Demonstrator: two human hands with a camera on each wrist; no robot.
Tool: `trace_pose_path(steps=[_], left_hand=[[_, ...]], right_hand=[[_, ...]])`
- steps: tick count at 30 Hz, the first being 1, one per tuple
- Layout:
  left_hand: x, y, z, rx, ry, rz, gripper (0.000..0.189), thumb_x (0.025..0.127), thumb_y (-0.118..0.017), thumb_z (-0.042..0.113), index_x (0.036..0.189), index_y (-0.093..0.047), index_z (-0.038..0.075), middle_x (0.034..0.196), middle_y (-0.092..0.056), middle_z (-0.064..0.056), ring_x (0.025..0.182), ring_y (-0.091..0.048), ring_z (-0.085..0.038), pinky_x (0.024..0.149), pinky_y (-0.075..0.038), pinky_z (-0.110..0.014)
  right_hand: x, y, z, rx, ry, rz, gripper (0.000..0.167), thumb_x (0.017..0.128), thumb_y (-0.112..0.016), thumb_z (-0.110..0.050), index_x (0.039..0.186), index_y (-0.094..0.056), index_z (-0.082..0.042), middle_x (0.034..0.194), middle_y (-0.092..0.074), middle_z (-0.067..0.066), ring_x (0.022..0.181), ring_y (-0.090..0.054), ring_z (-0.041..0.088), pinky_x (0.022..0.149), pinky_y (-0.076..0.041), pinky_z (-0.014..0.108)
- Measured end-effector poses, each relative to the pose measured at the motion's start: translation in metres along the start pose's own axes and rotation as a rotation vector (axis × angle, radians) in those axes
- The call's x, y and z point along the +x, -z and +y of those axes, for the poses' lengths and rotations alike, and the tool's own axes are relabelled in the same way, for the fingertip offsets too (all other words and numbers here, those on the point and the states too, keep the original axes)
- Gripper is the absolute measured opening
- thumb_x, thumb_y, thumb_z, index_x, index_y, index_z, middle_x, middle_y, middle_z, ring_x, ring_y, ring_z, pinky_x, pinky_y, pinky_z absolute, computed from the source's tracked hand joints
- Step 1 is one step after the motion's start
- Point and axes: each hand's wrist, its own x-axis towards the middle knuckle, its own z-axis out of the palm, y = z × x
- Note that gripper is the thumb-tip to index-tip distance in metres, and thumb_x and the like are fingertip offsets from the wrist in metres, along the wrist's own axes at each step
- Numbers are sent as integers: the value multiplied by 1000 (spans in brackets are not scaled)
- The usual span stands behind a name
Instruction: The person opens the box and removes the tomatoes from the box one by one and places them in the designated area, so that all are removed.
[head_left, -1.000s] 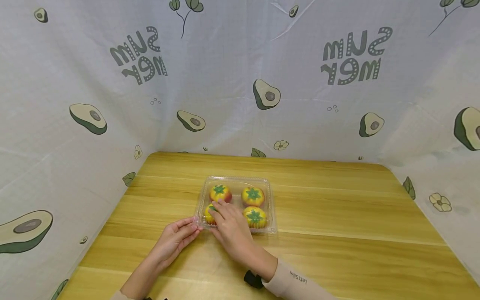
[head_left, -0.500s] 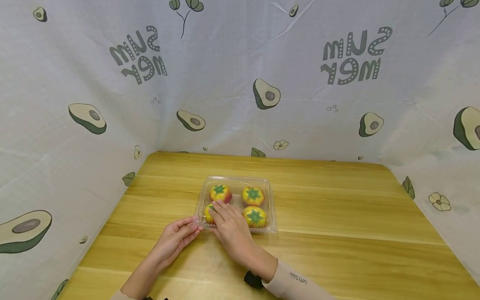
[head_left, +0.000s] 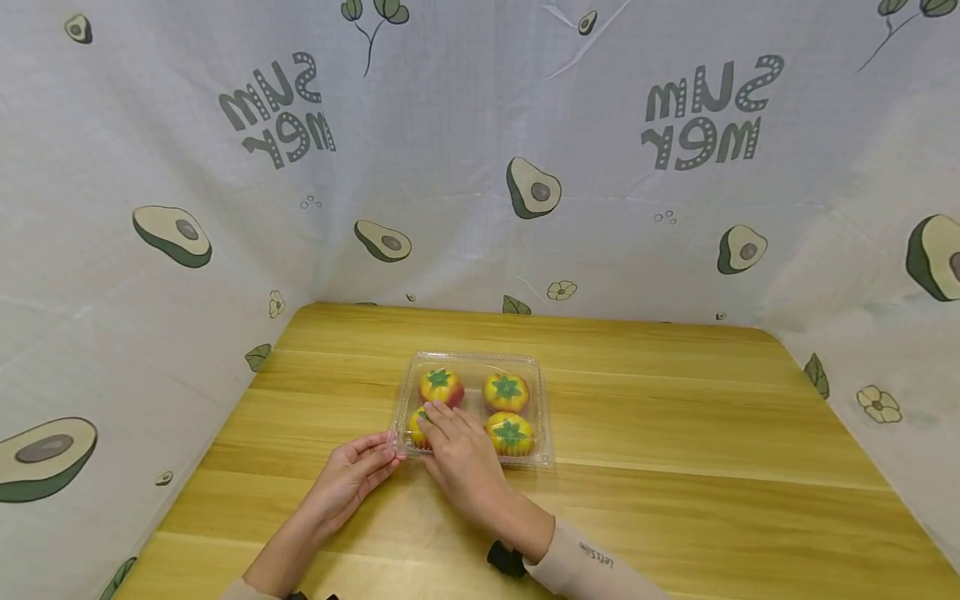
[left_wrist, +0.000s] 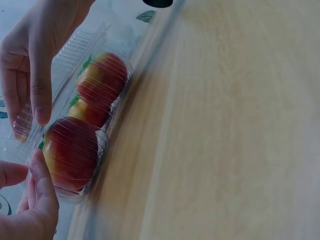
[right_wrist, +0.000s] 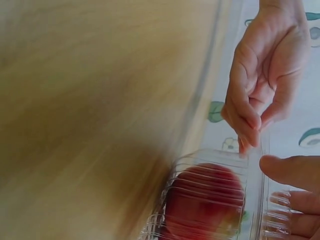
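Clamshell (head_left: 473, 377) partly under right hand (head_left: 467, 460), fingers extended, left hand (head_left: 348, 478) pinching its near corner

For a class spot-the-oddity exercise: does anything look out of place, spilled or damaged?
Yes: the "Summer" lettering on the cloth reads backwards, as if mirrored. The four fruit-like pieces sit in the clear box; no spill or damage shows.

4 red-and-yellow fruits (head_left: 506, 390) with green tops, 1 clear plastic box (head_left: 544, 417), 1 left grip (head_left: 349, 477), 1 right grip (head_left: 467, 463), 2 beige sleeves (head_left: 596, 568), 1 wooden surface (head_left: 675, 400), 2 mirrored "Summer" prints (head_left: 702, 87), 3 pale flower prints (head_left: 562, 290)
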Motion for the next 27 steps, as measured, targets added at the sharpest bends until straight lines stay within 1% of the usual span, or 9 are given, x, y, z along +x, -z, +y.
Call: trace_pose_path(steps=[6,8,10,15,18,21,25,27], left_hand=[[1,0,1,6,-1,2,50,102,-51,-1,141,-30,-23,114,-64,-11,103,-66,-16,97,-51,-28],[1,0,1,6,-2,5,49,102,-52,-1,141,-30,-23,114,-64,-11,103,-66,-16,97,-51,-28],[1,0,0,6,-3,10,49,101,-52,-2,140,-30,-23,114,-64,-11,103,-66,-16,97,-51,-28],[0,0,-1,6,-1,19,48,101,-52,-4,139,-31,-23,113,-64,-10,102,-66,-16,97,-51,-28],[1,0,-2,5,-4,18,48,100,-52,-4,139,-31,-23,113,-64,-10,102,-67,-16,97,-51,-28],[1,1,-2,6,-11,15,49,100,-52,-4,139,-30,-24,113,-64,-10,102,-67,-16,97,-51,-29],[1,1,-2,17,-17,6,49,100,-51,-4,139,-30,-24,113,-64,-10,102,-66,-16,97,-51,-28],[1,2,-2,24,-17,2,48,100,-51,-4,139,-30,-24,112,-64,-10,102,-66,-16,96,-52,-28]], right_hand=[[2,1,1,40,-21,11,46,84,-82,-21,124,-68,-2,134,-62,14,128,-55,26,107,-43,41],[3,2,0,28,-21,11,46,84,-82,-22,123,-68,-2,133,-62,14,127,-55,26,107,-44,42],[3,2,-1,-15,-4,12,45,84,-81,-23,122,-69,-2,132,-63,15,126,-57,26,106,-45,41],[3,0,-5,-170,90,51,41,85,-80,-24,117,-70,0,124,-67,16,118,-62,27,101,-50,38],[3,-2,-5,-251,133,68,38,87,-78,-23,116,-71,-1,122,-68,15,115,-64,27,99,-51,36],[3,-3,-5,-319,159,54,34,89,-76,-17,118,-70,-2,123,-68,15,115,-64,26,99,-51,35],[2,-3,-7,-394,195,24,33,89,-73,-8,121,-68,-2,124,-67,14,116,-63,27,99,-51,37],[2,-4,-7,-423,210,17,33,89,-71,-7,122,-68,-3,124,-67,14,116,-64,27,98,-52,37]])
